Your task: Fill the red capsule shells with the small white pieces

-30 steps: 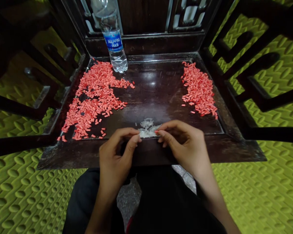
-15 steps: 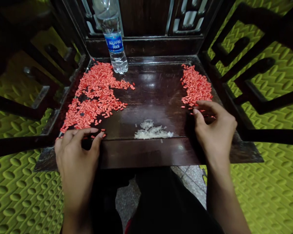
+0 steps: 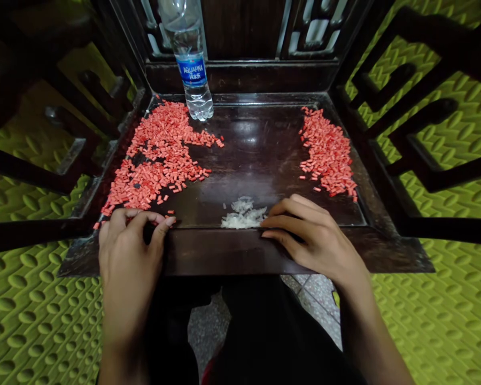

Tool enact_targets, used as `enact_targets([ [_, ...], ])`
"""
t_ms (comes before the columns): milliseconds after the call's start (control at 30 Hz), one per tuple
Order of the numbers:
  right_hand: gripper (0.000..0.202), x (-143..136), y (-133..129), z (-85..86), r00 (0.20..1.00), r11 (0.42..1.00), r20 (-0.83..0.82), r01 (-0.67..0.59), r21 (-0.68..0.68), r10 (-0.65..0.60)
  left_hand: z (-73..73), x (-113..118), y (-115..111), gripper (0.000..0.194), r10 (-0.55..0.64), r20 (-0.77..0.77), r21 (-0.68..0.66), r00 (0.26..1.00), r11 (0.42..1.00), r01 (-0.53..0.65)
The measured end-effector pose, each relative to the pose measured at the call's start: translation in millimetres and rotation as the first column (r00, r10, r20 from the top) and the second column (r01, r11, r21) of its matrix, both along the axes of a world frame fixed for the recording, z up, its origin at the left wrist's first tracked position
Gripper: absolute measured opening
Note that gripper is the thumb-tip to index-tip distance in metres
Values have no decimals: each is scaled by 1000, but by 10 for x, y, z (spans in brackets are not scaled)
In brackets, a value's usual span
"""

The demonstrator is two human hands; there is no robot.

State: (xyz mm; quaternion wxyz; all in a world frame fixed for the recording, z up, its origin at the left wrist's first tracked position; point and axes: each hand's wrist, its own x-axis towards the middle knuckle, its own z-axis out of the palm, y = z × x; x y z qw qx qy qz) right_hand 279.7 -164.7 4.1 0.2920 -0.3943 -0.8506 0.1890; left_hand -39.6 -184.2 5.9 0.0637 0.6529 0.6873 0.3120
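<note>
1. A dark wooden chair seat (image 3: 256, 155) is serving as the surface, seen from above.
2. The left hand (image 3: 128, 251) is resting at 8 o'clock on the seat's front edge, fingers curled narrowly over a few red pieces; what it grips, I cannot tell.
3. The right hand (image 3: 308, 235) is lying at 5 o'clock, fingers loosely extended, fingertips touching the small white pile (image 3: 242, 214).
4. A large red pile (image 3: 160, 155) is spreading at 10 o'clock; a smaller red pile (image 3: 326, 149) is lying at 2 o'clock.
5. A water bottle (image 3: 192, 69) is standing upright at 12 o'clock.
</note>
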Motion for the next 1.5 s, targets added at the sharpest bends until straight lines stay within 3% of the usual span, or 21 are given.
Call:
enact_targets([
  [167, 16, 12, -6, 4, 999, 1000, 54, -4, -19, 5, 68, -33, 12, 28, -32, -111, -214, 993, 977, 8],
  [367, 16, -10, 6, 12, 999, 997, 39, 9, -76, -6, 63, -20, 3, 29, -2, -64, -160, 998, 987, -8],
  [467, 16, -30, -7, 34, 1000, 991, -10, -14, -135, 13, 95, 157, -42, 26, 96, 56, -123, 994, 988, -89],
  [533, 15, -42, -25, 50, 997, 982, -69, -38, -183, 26, 117, 361, -80, 23, 125, 268, -103, 955, 990, -101],
  [600, 17, -46, -46, 52, 993, 979, -116, -30, -204, 7, 120, 595, -114, 19, 46, 552, -89, 832, 996, 4],
  [667, 21, -43, -61, 37, 990, 985, -132, 15, -173, -39, 99, 806, -137, 18, -35, 778, -102, 628, 978, 181],
  [733, 21, -34, -65, 14, 987, 991, -138, 61, -115, -77, 59, 952, -150, 16, -58, 915, -73, 398, 949, 306],
  [800, 20, -26, -57, 1, 984, 995, -152, 82, -64, -91, 19, 1023, -153, 12, -42, 968, -52, 248, 932, 360],
  [967, 22, -54, -53, 48, 971, 997, -225, 76, -3, -75, 8, 1021, -123, 10, 37, 998, -54, 55, 940, 336],
  [1067, 23, -146, -125, 79, 923, 986, -347, 155, -59, -166, 40, 1012, -97, 15, 64, 998, -52, -29, 945, 322],
  [1200, 33, -313, -261, 72, 848, 951, -448, 188, -244, -283, 49, 1017, -92, 18, 69, 997, -53, -40, 944, 325],
  [1333, 34, -397, -285, 78, 825, 938, -462, 221, -266, -325, 28, 1018, -101, 12, 49, 998, -35, -35, 944, 329],
  [1500, 31, -485, -210, 93, 801, 942, -515, 177, -285, -307, -26, 1010, -123, 9, -38, 989, -14, 142, 938, 347],
])
